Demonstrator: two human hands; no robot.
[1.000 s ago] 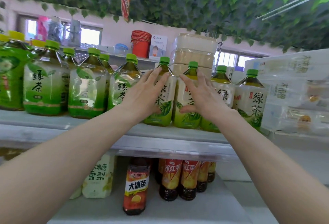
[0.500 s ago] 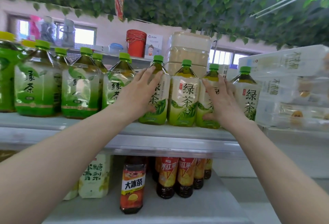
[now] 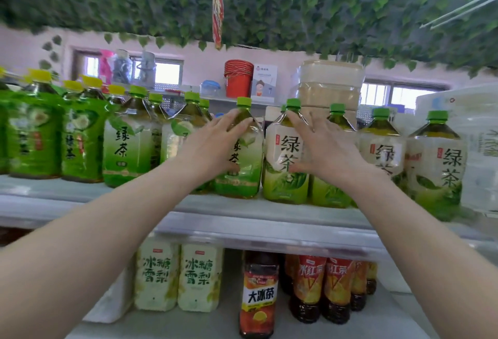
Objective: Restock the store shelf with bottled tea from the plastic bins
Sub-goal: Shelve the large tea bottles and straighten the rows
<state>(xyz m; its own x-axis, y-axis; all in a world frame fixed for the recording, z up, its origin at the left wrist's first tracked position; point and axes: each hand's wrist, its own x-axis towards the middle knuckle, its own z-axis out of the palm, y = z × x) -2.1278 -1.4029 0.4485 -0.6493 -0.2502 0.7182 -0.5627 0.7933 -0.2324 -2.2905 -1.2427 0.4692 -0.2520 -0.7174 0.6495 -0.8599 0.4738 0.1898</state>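
Large green tea bottles with green caps stand in a row on the upper shelf [image 3: 242, 212]. My left hand [image 3: 213, 147] lies flat on the left face of a green-labelled bottle [image 3: 246, 174], fingers spread up to its shoulder. My right hand [image 3: 323, 152] lies spread over the neighbouring pale-labelled bottle [image 3: 283, 166] and the one behind it [image 3: 336, 120]. Neither hand closes around a bottle. Two more pale-labelled bottles [image 3: 436, 166] stand further right. No plastic bins are in view.
Darker green bottles with yellow caps [image 3: 35, 142] fill the shelf's left end. White wrapped packs [image 3: 482, 150] crowd its right end. The lower shelf holds pear drink packs [image 3: 177, 276], an iced tea bottle [image 3: 258, 295] and red tea bottles [image 3: 323, 284]. Hanging leaves sit overhead.
Both hands have shifted left along the row: the left from the first pale-labelled bottle to the green-labelled one beside it, the right back from the third pale bottle.
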